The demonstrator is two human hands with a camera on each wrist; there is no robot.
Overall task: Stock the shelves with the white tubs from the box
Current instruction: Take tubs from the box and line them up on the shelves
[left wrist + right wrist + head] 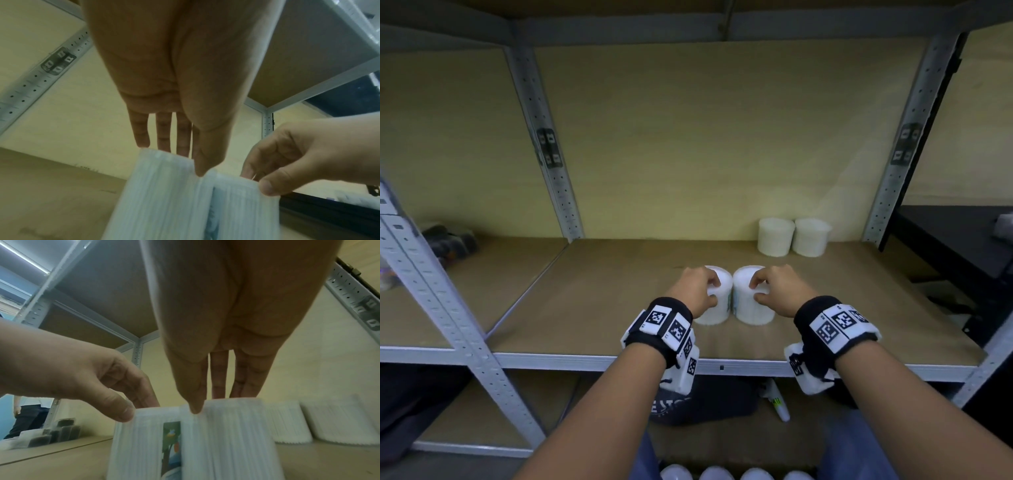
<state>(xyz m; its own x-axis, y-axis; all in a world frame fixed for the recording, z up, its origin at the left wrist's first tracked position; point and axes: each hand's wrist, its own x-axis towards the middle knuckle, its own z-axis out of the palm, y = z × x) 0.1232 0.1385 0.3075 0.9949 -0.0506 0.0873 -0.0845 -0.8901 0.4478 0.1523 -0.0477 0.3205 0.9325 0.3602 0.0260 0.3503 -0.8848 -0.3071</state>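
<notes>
Two white ribbed tubs stand side by side, touching, on the brown shelf board (602,308). My left hand (714,290) grips the left tub (714,315) from above, fingers and thumb curled round its top rim. The right tub (751,313) is gripped the same way by my right hand (756,290). In the left wrist view my left hand (180,162) pinches its tub (160,194). In the right wrist view my right hand (211,402) holds its tub (236,434); the left tub (139,443) shows a coloured label. Several more tubs (715,474) sit at the bottom edge.
Two white tubs (775,236) (811,236) stand against the back wall at the right. Grey metal uprights (551,154) (900,154) frame the bay. Dark packets (448,240) lie on the neighbouring left shelf. A black table (962,246) is at the right; a dark bag (705,401) sits below.
</notes>
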